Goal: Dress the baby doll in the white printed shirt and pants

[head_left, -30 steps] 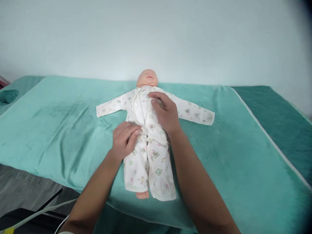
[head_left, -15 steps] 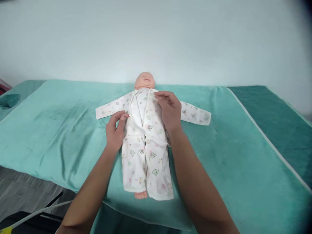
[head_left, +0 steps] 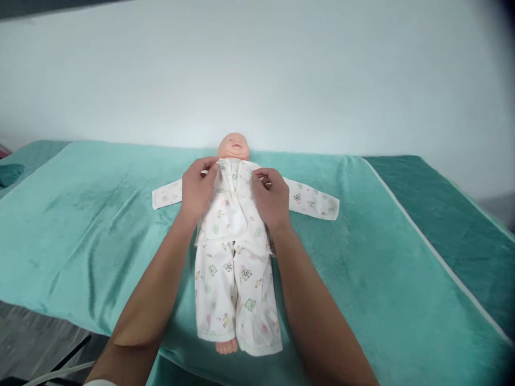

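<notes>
A baby doll (head_left: 233,147) lies on its back, dressed in a white long-sleeved baby shirt (head_left: 225,214) printed with small animals and matching baby trousers (head_left: 255,305). Both front panels of the shirt lie over the chest, meeting near the middle. My left hand (head_left: 198,187) is closed, thumb and fingers pinching the shirt near the collar on the left of the picture. At the upper chest on the other side, my right hand (head_left: 272,195) pinches the shirt cloth too. Some of the gripped cloth is hidden behind the fingers. One bare foot (head_left: 227,346) pokes out of a trouser leg.
The doll lies on a green velvety cover (head_left: 382,279) with a darker green part (head_left: 434,198) at the right. Behind it stands a pale wall (head_left: 281,75). A pale cable (head_left: 60,372) and grey floor (head_left: 32,332) show at lower left.
My left hand has moved from the shirt's side up to the collar, and the left front panel now lies across the chest. My right hand stays at the upper chest. The view has tilted slightly.
</notes>
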{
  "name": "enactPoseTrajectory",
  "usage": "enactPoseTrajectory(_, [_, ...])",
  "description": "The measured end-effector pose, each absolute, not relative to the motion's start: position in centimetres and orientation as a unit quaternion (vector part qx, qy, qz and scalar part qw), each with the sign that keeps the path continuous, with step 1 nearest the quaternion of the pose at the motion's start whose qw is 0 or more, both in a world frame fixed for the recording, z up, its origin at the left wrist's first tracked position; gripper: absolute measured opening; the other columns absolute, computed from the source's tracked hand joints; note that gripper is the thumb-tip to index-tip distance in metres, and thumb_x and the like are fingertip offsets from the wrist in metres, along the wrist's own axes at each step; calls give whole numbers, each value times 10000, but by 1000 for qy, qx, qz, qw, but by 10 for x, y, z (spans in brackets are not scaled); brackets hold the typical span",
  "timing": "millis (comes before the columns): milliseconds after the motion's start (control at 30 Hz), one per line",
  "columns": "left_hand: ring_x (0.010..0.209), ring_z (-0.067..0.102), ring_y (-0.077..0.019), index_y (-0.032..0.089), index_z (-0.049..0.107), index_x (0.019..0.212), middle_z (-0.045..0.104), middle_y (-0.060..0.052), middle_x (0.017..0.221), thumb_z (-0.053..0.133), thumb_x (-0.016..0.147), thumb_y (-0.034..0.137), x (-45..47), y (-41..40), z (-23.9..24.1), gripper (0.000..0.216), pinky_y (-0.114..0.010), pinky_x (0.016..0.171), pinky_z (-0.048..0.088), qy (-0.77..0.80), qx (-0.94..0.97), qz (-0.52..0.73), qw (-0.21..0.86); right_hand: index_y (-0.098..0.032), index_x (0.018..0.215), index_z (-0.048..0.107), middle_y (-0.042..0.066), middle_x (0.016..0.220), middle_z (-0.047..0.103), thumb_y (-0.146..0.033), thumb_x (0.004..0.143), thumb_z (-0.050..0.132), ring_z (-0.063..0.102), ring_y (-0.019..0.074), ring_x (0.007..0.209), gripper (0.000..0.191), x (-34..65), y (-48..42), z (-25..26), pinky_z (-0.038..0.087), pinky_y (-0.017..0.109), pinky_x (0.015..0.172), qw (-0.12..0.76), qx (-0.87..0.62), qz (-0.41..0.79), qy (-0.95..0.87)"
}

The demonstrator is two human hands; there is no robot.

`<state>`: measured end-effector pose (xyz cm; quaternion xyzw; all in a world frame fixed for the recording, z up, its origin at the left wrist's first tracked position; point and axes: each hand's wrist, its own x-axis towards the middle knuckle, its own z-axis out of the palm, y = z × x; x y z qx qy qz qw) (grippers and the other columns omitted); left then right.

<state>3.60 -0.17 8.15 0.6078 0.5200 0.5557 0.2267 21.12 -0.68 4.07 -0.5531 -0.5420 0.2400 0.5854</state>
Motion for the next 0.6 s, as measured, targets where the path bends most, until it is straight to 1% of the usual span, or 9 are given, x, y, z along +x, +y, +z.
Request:
enactPoseTrajectory(67, [989, 696, -197, 190, 757, 1005, 781, -53, 1055, 626, 902, 262, 42, 23, 82, 182, -320, 904, 513, 542, 602, 536, 238, -232, 962, 687, 14, 933, 673, -286, 861, 583, 564, 147, 748, 155, 211, -6, 42, 501, 331, 768, 579, -541, 252, -555])
enactPoseTrajectory(200, [843, 668, -207, 183, 752, 873, 760, -50, 872, 624, 862, 251, 54, 53, 80, 146, -338, 827, 496, 582, 622, 460, 252, -240, 1008, 689, 19, 975, 668, -305, 866, 603, 568, 152, 787, 178, 211, -3, 42, 509, 334, 789, 563, -529, 270, -575])
enactPoseTrajectory(267, [826, 653, -211, 189, 743, 833, 752, -53, 856, 631, 857, 263, 56, 56, 77, 136, -344, 814, 488, 584, 637, 441, 240, -244, 1032, 681, 21, 1002, 655, -318, 871, 610, 565, 152, 810, 191, 211, -2, 42, 510, 331, 794, 551, -527, 279, -584])
enactPoseTrajectory(400, [827, 637, -188, 193, 720, 844, 736, -31, 864, 626, 865, 276, 50, 52, 70, 126, -324, 806, 483, 561, 636, 466, 251, -246, 1025, 650, 27, 1044, 618, -354, 877, 632, 561, 164, 873, 184, 211, 1, 42, 515, 341, 816, 535, -525, 295, -593])
enactPoseTrajectory(500, [787, 617, -158, 193, 704, 873, 712, -6, 837, 631, 860, 262, 47, 49, 66, 101, -295, 780, 474, 541, 626, 491, 270, -236, 997, 619, 32, 1027, 604, -389, 874, 649, 557, 176, 893, 198, 209, 6, 45, 513, 369, 855, 521, -534, 293, -597])
enactPoseTrajectory(600, [753, 593, -143, 194, 697, 872, 712, -2, 851, 637, 849, 217, 48, 50, 65, 69, -289, 772, 472, 536, 625, 506, 255, -228, 937, 573, 40, 977, 599, -381, 873, 643, 557, 197, 895, 181, 203, 17, 50, 500, 417, 899, 506, -563, 244, -606])
